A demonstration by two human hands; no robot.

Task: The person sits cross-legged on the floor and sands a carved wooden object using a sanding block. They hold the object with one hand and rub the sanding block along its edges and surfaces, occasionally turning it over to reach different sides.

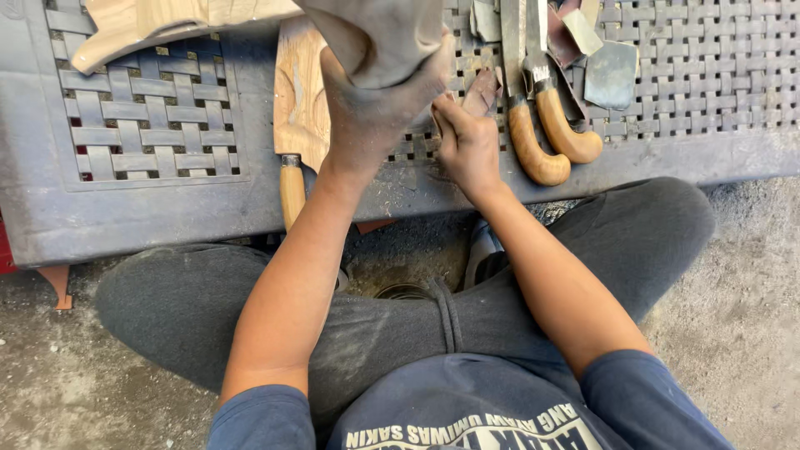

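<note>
Two curved wooden handles (554, 137) lie smooth on the woven plastic table (150, 117). The left hand (367, 108) grips a dusty grey cloth (375, 37). The right hand (468, 146) pinches a small dull scrap (482, 90), fingers curled closed.

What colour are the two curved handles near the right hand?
Golden-brown wood, glossy; the curved handles show in the head view.

Grey woven-pattern plastic table (150, 200) bears wooden-handled knives (554, 133) (curved handles), wood plank (300, 92).

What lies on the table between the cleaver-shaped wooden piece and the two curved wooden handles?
In the head view, the right hand lies there, fingers on a small brownish piece.
</note>
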